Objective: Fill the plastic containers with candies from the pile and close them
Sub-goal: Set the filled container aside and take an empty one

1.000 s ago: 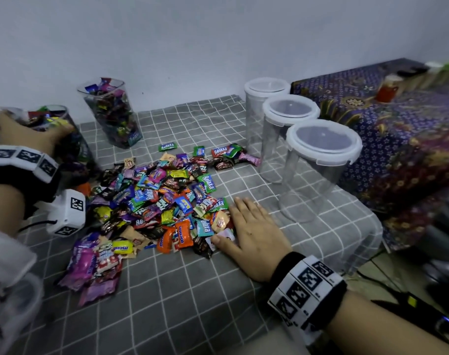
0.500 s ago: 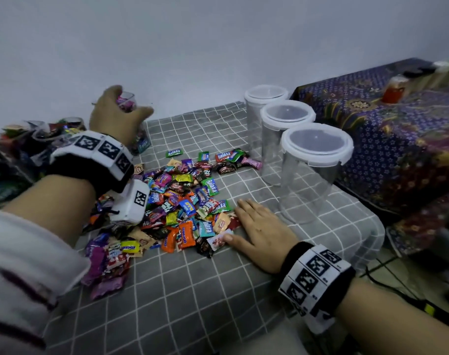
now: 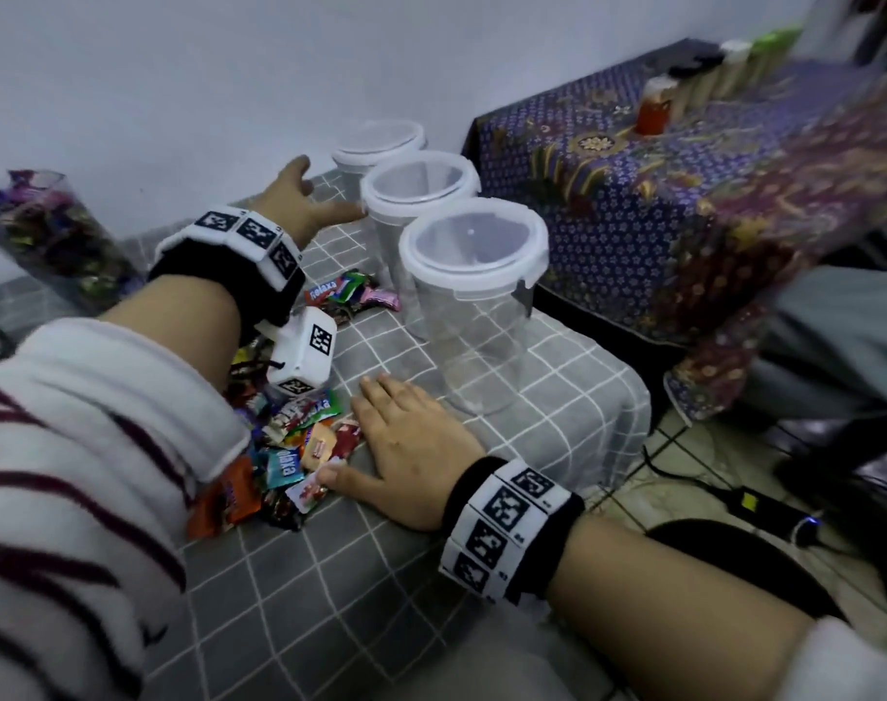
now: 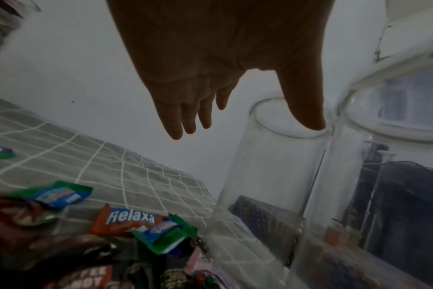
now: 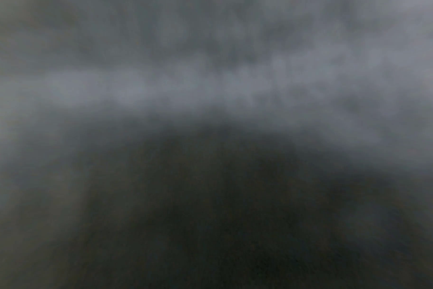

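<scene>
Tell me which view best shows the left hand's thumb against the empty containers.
The left wrist view: the left hand is open, its thumb touching the middle container near its top. The head view shows that hand from behind, the contact less clear. The right wrist view is dark blur.

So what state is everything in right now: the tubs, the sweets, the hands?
Three lidded containers: empty, closed, upright.
Filled container: holds candies, no lid visible.
Candy pile: loose on cloth.
Left hand: open, reaching toward the far containers.
Right hand: flat on cloth.
</scene>
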Tool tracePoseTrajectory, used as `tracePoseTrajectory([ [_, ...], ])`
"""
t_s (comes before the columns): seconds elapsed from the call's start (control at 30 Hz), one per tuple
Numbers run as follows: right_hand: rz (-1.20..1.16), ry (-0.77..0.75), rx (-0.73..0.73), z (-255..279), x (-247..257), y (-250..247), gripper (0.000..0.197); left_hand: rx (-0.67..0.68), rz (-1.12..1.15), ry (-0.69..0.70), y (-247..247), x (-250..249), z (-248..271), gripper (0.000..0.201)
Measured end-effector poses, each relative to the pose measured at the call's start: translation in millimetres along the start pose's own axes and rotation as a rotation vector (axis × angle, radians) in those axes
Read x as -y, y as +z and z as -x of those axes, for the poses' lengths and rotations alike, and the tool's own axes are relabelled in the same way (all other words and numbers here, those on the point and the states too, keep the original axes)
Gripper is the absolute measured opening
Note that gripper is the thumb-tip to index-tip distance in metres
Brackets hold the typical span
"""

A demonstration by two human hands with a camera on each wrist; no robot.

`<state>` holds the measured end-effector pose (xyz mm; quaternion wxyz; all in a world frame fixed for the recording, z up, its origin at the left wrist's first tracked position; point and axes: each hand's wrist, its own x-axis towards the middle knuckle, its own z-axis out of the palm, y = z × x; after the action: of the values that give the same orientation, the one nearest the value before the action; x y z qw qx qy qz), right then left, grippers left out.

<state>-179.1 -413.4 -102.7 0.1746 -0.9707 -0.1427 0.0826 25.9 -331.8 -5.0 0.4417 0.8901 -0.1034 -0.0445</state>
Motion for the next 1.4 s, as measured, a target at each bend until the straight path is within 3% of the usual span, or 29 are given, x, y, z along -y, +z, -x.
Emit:
tracePoseTrajectory([
  [0.07,-0.006,-0.003,-0.004,-0.9,-0.6,1.4,0.089,0.082,-0.017,0.002,3.0,1.9,-7.7,0.126],
  [0.13,-0.004,-0.006,-0.005,-1.6,-0.7,2.2,0.09,0.132,0.028,0.024,7.5,14.1,-23.9,0.125],
  [0.23,-0.013,-0.011,-0.004,-2.5,-0.9,2.8,0.089,0.119,0.038,0.017,16.8,10.2,-19.2,0.094],
  [0.33,-0.018,-0.012,-0.018,-2.9,-1.1,4.2,0.088,0.088,-0.101,0.072,25.9,8.9,-23.2,0.06],
  [0.4,-0.011,-0.009,-0.027,-2.6,-1.0,4.3,0.087,0.065,-0.127,0.09,30.8,11.1,-27.8,0.049],
  [0.5,-0.014,-0.001,-0.017,-2.0,-1.0,3.3,0.088,0.058,-0.128,0.113,35.3,11.8,-30.1,0.047],
  [0.63,-0.028,0.005,-0.014,-3.1,-1.1,3.6,0.088,-0.074,0.071,0.04,33.5,15.3,-23.8,0.057],
  [0.77,-0.009,0.01,-0.007,-2.0,-0.5,1.8,0.087,-0.231,0.2,0.051,12.8,17.9,-4.8,0.067],
  [1.03,0.025,0.007,-0.03,-1.7,0.0,1.2,0.085,-0.378,0.42,0.116,-58.9,28.6,63.4,0.071],
  [1.17,0.041,0.01,-0.027,-3.1,0.5,2.1,0.085,-0.41,0.42,0.16,-86.4,36.9,115.0,0.038],
  [1.27,0.07,0.007,-0.034,-4.4,1.1,4.4,0.097,-0.425,0.373,0.176,-99.8,43.7,162.9,0.017],
  [1.4,0.118,-0.003,-0.055,-5.8,1.5,6.8,0.119,-0.362,0.403,0.174,-106.6,56.4,219.3,0.042],
])
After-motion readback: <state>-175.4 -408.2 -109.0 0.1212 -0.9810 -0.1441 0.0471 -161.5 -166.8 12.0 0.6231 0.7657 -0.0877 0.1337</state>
